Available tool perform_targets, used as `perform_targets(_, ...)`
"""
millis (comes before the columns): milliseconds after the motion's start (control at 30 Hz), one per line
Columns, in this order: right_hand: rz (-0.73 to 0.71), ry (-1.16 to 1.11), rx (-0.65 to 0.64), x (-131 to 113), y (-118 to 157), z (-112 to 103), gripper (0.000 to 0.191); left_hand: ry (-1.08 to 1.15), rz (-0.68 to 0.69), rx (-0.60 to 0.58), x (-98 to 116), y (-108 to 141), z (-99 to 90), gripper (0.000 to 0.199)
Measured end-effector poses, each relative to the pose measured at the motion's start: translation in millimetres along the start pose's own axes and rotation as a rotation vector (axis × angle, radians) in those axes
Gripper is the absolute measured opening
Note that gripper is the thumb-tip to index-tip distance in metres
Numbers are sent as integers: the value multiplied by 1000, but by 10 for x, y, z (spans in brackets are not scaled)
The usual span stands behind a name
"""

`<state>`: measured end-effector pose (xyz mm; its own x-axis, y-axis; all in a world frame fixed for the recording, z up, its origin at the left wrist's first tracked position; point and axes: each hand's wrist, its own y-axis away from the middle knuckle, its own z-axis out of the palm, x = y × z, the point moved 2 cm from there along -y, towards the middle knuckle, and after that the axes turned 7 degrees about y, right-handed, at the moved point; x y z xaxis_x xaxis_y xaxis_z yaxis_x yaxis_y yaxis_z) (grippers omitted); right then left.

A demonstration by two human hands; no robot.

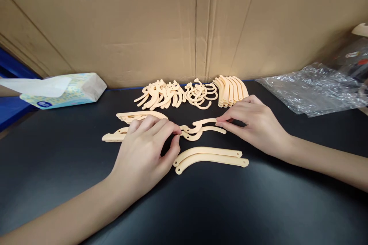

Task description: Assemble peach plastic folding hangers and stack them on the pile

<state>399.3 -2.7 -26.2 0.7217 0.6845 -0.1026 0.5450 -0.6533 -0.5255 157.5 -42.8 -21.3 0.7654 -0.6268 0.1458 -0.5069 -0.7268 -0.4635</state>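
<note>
Centrally, two cream S-shaped hooks lay nested on the black counter, between a person's two bare hands: an upper hook and a lower hook. The right hand pinched the right end of the upper hook between thumb and forefinger. The left hand had thumb and forefinger drawn close together at the hooks' left ends; how firmly they gripped could not be told. Nearer the viewer, two long curved bars rested side by side. Partly behind the left hand were more cream pieces. Along the back sat a heap of S-shaped parts, a tangle of curved hooks and a neat row of bars. A tissue pack lay at far left, crumpled clear plastic at right, and brown cardboard stood behind.
</note>
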Motion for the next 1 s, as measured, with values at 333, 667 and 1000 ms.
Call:
perform_targets(333, 41, -15, -52, 42, 38, 60, 6, -10, -28, -5, -55, -7, 67, 12)
perform_targets(667, -26, -58, -87, 26, 38, 48, 14, -77, 47, -9, -27, -21, 73, 21)
perform_targets(1000, -85, -67, -76, -16, 46, 43, 14, -106, 82, 8, -35, -2, 73, 18)
